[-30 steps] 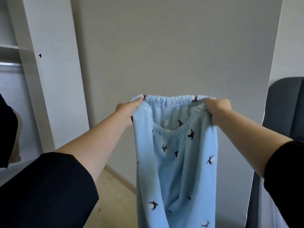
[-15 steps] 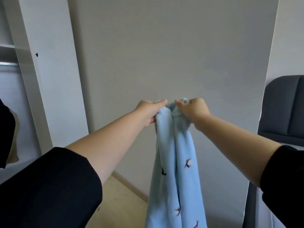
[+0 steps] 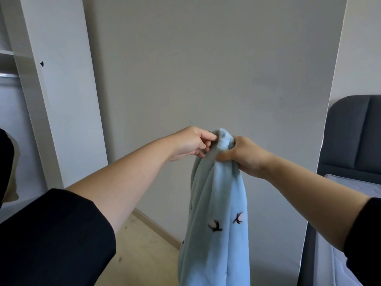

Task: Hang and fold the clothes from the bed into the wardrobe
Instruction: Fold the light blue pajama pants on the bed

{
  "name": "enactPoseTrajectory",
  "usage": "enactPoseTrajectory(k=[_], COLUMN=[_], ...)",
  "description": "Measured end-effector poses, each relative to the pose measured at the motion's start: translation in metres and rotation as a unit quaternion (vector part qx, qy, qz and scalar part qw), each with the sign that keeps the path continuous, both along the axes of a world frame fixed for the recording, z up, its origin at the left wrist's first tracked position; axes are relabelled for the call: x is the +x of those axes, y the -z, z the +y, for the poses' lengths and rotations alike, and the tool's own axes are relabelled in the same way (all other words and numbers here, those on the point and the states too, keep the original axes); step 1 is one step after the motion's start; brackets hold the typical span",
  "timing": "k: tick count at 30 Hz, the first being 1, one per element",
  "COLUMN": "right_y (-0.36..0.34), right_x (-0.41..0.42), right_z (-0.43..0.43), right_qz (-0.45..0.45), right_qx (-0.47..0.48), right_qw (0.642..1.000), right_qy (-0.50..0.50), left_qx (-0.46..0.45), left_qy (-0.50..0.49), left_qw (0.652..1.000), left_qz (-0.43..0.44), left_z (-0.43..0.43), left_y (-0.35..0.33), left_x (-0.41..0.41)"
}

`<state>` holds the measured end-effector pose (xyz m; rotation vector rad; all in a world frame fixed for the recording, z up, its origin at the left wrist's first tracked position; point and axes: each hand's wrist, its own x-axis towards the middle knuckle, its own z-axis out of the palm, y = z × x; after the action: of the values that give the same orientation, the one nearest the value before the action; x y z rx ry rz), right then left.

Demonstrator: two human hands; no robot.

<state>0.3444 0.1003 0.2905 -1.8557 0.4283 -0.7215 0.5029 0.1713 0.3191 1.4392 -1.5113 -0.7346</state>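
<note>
Lower left of the frame: loose black fabric sleeve (image 3: 51, 240) on the left arm, matte and unpatterned, with a plain hem. Lower right edge: matching black fabric sleeve (image 3: 367, 240) on the right arm, partly cut off by the frame. Forearms bare from each hem to the left hand (image 3: 191, 143) and right hand (image 3: 245, 155).

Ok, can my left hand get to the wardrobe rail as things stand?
Probably not yet. The left hand pinches the blue garment alongside the right hand, and the rail sits far to the left, past the white wardrobe panel.
</note>
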Motion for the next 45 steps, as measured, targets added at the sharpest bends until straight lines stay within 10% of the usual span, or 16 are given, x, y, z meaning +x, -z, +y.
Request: enactPoseTrajectory(k=[5, 13, 18, 25, 30, 38, 41, 45], right_y=[0.001, -0.008, -0.011, -0.047, -0.103, -0.186, -0.191, -0.177], right_x=[-0.003, 0.002, 0.006, 0.013, 0.001, -0.015, -0.026, -0.057], right_z=[-0.001, 0.004, -0.017, -0.042, -0.045, -0.054, -0.062, -0.075], right_qz=[-0.013, -0.083, -0.096, -0.110, -0.161, -0.262, -0.111, 0.029], right_qx=[0.024, 0.121, 0.115, 0.002, 0.100, -0.026, -0.087, -0.134], right_qw=[1.000, 0.989, 0.984, 0.958, 0.979, 0.930, 0.946, 0.951], right_qy=[0.011, -0.005, 0.093, 0.264, 0.076, 0.257, 0.290, 0.277], left_qx=[-0.104, 0.122, 0.133, -0.049, -0.115, -0.239, -0.010, -0.135], left_qy=[-0.072, 0.131, 0.145, -0.117, -0.173, -0.182, -0.064, -0.161], left_qw=[0.982, 0.973, 0.970, 0.987, 0.975, 0.954, 0.996, 0.975], left_qz=[-0.142, 0.147, 0.146, 0.094, 0.072, 0.019, 0.056, 0.073], left_z=[-0.003, -0.007, -0.012, -0.040, -0.057, -0.079, -0.080, -0.092], left_y=[0.002, 0.066, 0.053, -0.014, -0.078, -0.148, -0.126, -0.128], left_x=[0.021, 0.043, 0.039, 0.026, 0.016, 0.002, 0.002, 0.011])
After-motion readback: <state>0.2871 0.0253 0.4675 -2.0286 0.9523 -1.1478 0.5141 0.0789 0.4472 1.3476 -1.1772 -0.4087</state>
